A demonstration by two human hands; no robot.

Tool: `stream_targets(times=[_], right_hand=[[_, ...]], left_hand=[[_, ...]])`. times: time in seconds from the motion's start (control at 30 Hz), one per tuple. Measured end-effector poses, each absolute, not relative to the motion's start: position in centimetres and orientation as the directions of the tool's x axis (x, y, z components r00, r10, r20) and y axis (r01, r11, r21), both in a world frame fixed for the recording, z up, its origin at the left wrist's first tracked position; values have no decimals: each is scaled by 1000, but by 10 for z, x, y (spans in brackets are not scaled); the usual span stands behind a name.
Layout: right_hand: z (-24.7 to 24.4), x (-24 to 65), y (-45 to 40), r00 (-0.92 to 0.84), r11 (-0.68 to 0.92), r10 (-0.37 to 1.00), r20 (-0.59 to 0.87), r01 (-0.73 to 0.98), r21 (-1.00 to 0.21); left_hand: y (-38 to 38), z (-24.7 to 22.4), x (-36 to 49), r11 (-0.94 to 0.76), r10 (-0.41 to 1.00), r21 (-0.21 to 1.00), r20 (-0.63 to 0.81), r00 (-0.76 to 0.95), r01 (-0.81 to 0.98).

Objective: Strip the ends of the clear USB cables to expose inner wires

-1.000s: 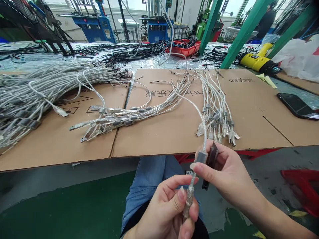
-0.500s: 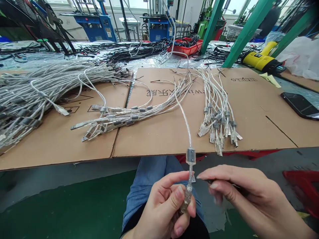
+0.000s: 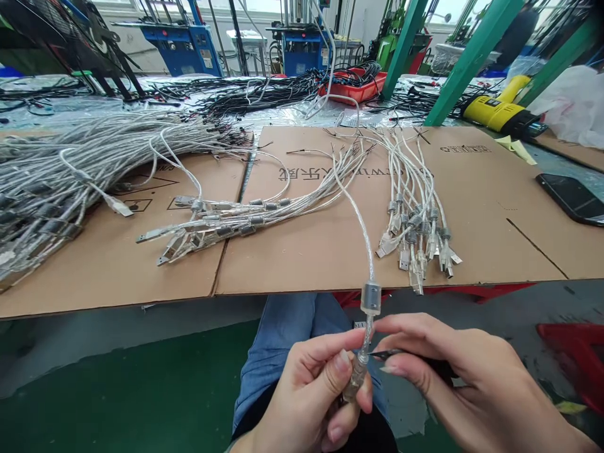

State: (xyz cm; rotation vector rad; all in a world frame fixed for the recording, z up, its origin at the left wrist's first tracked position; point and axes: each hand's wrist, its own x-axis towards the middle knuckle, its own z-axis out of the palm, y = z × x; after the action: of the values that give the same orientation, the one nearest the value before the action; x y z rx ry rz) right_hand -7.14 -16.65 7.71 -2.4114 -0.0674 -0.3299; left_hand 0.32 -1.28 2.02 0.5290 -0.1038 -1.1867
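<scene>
Some cardboard lettering (image 3: pixel 307 175) behind pinched cable (image 3: pixel 370 299)

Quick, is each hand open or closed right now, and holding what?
Left hand: closed, holding a clear cable plug.
Right hand: closed, holding a dark pointed tool, tip close to the plug.

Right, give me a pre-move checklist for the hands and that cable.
1. Left hand grips the clear connector: ok.
2. Right hand holds the dark pointed tool: ok.
3. Tool tip beside the connector's cable end: ok.
4. Tip actually touching it: cannot tell.
5. Left index fingertip well clear of the tip: not ok, it is close by.
6. Grey cylinder on the cable beyond the fingertips: ok.
</scene>
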Motion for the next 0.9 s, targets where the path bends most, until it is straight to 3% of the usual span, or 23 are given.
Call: stream_targets(times=[0.23, 0.9], right_hand=[[72, -72, -168, 944, -784, 24, 328, 222, -580], [74, -74, -167, 961, -837, 0, 278, 152, -525]], left_hand=[[-12, 20, 3, 248, -901, 458, -215, 377, 854], [-12, 23, 4, 239, -884, 471, -256, 391, 849]])
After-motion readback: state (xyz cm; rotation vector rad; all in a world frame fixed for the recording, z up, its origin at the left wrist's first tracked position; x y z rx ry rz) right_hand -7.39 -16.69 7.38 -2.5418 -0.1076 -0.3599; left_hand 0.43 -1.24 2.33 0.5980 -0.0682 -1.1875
